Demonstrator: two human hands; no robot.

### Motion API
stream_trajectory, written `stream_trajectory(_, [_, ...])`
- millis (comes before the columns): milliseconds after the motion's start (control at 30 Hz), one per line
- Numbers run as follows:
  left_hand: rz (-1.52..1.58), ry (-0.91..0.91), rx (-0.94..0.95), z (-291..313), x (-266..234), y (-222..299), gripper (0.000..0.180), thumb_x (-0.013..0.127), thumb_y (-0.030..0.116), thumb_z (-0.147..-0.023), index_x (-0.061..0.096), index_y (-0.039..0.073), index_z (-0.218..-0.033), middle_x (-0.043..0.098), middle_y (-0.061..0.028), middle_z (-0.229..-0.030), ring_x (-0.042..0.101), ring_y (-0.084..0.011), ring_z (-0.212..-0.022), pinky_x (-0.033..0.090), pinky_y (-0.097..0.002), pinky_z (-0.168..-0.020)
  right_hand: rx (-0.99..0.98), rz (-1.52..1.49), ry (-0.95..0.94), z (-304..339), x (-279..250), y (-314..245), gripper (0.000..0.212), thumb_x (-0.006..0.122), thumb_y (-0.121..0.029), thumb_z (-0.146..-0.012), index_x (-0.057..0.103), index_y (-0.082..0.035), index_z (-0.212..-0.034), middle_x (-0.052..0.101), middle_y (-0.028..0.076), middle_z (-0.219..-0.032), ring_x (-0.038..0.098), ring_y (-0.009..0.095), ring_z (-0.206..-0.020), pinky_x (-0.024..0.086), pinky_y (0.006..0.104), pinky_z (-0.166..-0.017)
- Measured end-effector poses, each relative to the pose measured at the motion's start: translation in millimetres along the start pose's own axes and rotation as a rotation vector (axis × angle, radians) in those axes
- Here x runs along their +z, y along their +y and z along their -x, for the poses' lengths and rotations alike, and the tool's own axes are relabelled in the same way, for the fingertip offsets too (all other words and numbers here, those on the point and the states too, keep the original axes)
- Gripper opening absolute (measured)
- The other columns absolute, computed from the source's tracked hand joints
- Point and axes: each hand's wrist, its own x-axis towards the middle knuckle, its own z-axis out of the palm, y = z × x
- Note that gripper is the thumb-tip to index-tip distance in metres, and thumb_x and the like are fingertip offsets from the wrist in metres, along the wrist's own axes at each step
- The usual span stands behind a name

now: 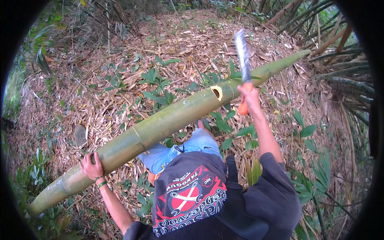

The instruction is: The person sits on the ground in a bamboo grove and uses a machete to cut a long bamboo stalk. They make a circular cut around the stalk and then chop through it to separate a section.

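Note:
A thick green bamboo culm (160, 118) slants across in front of me, from the lower left up to the far right. Its upper side has a cut notch (217, 93) with pale yellow edges and a dark hollow inside. My left hand (92, 166) lies on the culm near its lower left end, fingers stretched over the surface. In my right hand (250, 96) is a machete with an orange handle (243, 109), my fingers wrapped round it. The machete's blade (242, 52) points up and away, blurred, just right of the notch.
Dry leaf litter (192, 44) covers the ground, with small green plants (158, 86) around the culm. Bamboo stems (348, 72) crowd the right side. Beyond my left hand lies a flat grey-brown piece (80, 136). My leg in blue jeans (200, 142) is close to the culm.

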Motion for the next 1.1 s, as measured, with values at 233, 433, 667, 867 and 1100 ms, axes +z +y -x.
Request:
stream_trajectory(233, [0.018,-0.032,0.0,-6,1,2,0.029,0.063,0.041,-0.092,0.07,0.013,-0.098,0.07,-0.0054,-0.104,0.064,-0.0264,-0.103,0.03,-0.0525,-0.114,0.177,0.271,0.149,16,-5,96,0.016,0.071,-0.012,-0.081,0.06,-0.001,-0.083,0.06,0.005,-0.06,0.057,0.016,-0.046,0.044,0.032,-0.043])
stream_trajectory(433, [0.017,-0.013,-0.015,-2,3,-2,0.029,0.064,0.041,-0.091,0.07,0.013,-0.098,0.07,-0.0055,-0.106,0.064,-0.0272,-0.105,0.031,-0.0533,-0.113,0.338,0.42,-0.145,17,-31,46,0.011,0.068,-0.005,-0.079,0.058,-0.002,-0.083,0.056,0.003,-0.058,0.051,0.013,-0.042,0.04,0.0314,-0.038])
stream_trajectory(667, [0.04,-0.052,-0.007,-9,6,10,0.029,0.063,0.042,-0.092,0.07,0.014,-0.097,0.07,-0.0054,-0.105,0.064,-0.027,-0.103,0.031,-0.0527,-0.113,0.036,0.058,0.2,-6,-9,73,0.015,0.068,-0.01,-0.082,0.058,-0.003,-0.074,0.055,0.003,-0.058,0.053,0.013,-0.045,0.042,0.0293,-0.043])
stream_trajectory(867, [0.0,-0.012,-0.015,-5,-1,2,0.029,0.062,0.042,-0.092,0.07,0.014,-0.096,0.07,-0.0044,-0.104,0.064,-0.026,-0.103,0.031,-0.0517,-0.113,0.322,0.46,-0.207,41,-17,53,0.015,0.072,-0.01,-0.076,0.066,-0.002,-0.087,0.063,0.006,-0.065,0.058,0.014,-0.051,0.046,0.0312,-0.044])
stream_trajectory(1100, [0.033,-0.042,-0.007,-5,2,1,0.028,0.062,0.041,-0.092,0.07,0.015,-0.097,0.07,-0.0039,-0.104,0.064,-0.0253,-0.104,0.03,-0.0518,-0.114,-0.056,-0.035,0.24,-12,2,17,0.007,0.065,-0.008,-0.078,0.06,-0.004,-0.077,0.055,0.003,-0.057,0.054,0.014,-0.045,0.043,0.031,-0.042])
